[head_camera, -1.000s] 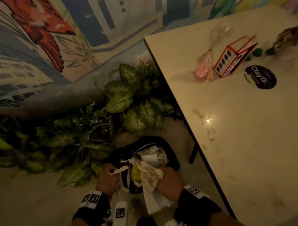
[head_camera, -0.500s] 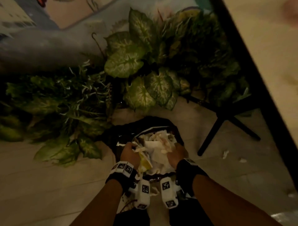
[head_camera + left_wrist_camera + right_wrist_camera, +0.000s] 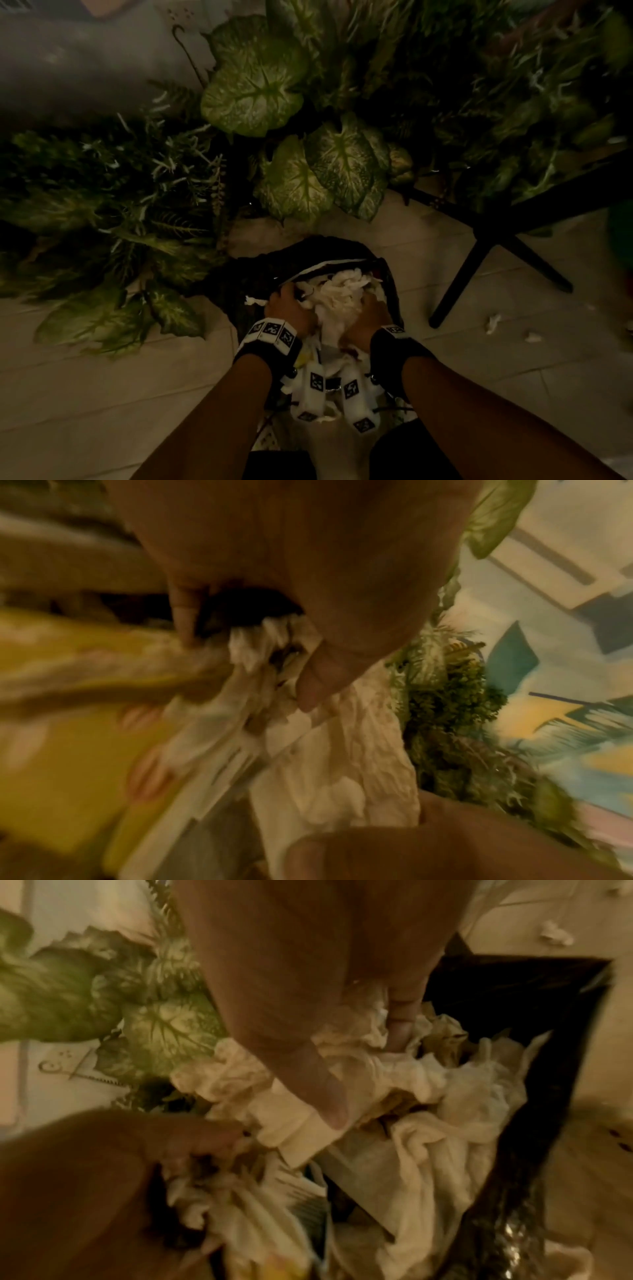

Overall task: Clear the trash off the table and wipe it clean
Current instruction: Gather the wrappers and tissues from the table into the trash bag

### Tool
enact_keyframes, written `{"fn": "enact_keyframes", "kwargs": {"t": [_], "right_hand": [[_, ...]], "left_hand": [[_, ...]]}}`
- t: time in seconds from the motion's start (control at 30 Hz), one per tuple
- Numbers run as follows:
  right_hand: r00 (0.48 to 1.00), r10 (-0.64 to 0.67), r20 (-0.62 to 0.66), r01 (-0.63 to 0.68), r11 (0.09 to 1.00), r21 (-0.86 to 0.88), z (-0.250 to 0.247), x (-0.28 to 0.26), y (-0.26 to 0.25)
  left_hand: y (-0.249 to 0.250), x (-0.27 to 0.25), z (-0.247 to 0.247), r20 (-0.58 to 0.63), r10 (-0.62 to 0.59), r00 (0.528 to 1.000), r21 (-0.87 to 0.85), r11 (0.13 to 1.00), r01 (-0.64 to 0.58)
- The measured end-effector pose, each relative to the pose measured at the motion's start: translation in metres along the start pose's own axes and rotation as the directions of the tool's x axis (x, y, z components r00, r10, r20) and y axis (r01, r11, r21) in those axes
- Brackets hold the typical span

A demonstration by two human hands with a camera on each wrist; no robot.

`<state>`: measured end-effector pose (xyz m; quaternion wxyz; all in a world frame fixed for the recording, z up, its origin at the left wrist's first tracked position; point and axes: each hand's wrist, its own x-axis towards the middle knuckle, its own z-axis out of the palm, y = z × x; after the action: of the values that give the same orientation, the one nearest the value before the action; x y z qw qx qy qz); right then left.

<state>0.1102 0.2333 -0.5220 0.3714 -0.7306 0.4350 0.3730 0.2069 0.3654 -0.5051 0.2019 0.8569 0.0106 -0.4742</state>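
Observation:
A bin lined with a black bag (image 3: 301, 253) stands on the floor, heaped with crumpled white paper napkins (image 3: 342, 294). Both hands are down in it. My left hand (image 3: 289, 303) grips a wad of the paper at the bin's left side; the left wrist view shows its thumb and fingers (image 3: 185, 615) curled round white paper (image 3: 329, 764) beside a yellow wrapper (image 3: 58, 764). My right hand (image 3: 366, 310) digs into the heap on the right, its thumb and a finger (image 3: 400, 1020) closed round a crumpled napkin (image 3: 394, 1064). The table is out of view.
Leafy green plants (image 3: 257, 85) crowd the wall behind and left of the bin. A black table leg base (image 3: 479, 253) stands to the right. Small paper scraps (image 3: 493, 323) lie on the pale tiled floor (image 3: 102, 394).
The head has tipped down, so the table has left the view. Both hands have carried the paper wad lower, from above the bin's mouth into its heap.

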Motion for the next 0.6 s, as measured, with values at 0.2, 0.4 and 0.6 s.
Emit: {"fn": "enact_keyframes", "kwargs": {"t": [0.2,0.4,0.6], "right_hand": [[0.995,-0.087,-0.052,0.09,0.993,0.073,0.002,-0.019,0.017],[0.98,-0.157,-0.119,0.182,0.952,0.247,-0.019,-0.119,-0.002],[0.975,-0.206,-0.08,0.221,0.896,0.386,-0.062,-0.269,-0.023]], "left_hand": [[0.002,-0.049,-0.02,0.056,0.048,0.997,-0.152,0.988,-0.039],[0.009,-0.122,-0.06,-0.013,-0.019,1.0,-0.21,0.978,0.016],[0.018,-0.206,-0.111,-0.182,-0.02,0.983,-0.264,0.964,-0.029]]}}
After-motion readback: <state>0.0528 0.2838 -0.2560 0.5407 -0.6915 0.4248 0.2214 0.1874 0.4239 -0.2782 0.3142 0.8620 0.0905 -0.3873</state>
